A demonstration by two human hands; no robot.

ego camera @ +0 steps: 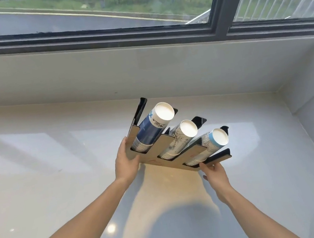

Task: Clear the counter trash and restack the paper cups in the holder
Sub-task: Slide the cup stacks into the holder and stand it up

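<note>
Holder (173,153): cardboard-brown front panel with black side walls, tilted back, apparently lifted clear of the white counter (56,165); a shadow underneath suggests that, contact not certain.

Left hand (126,162): clamped on the holder's left front corner, fingers wrapped behind the edge, thumb side forward.

Right hand (215,173): pinching the right lower corner, fingertips on the black side wall, grip looking lighter than the other side's.

Blue stack (151,130): nested paper cups in the left slot, bases pointing up and away, rims down at the panel.

Middle stack (180,140): sketch-printed cups, seated in the centre slot, same lean.

Right stack (207,145): pale blue and white cups in the last slot, just above the right hand.

Trash: none seen on the counter from here; probably cleared already, restacking looking done.

Risk, tilt: more lean and the stacks likely slide out of their open slots, nothing visibly capping them.

Risk, grip: two corner holds only; a slip on the right would probably drop that side and spill the right stack first.

Risk, landing: set down hard or crooked, top cups may jolt loose and roll along the glossy counter.

Risk, edge: placed too near the front lip, tall leaning stacks could tip the whole thing off.
</note>
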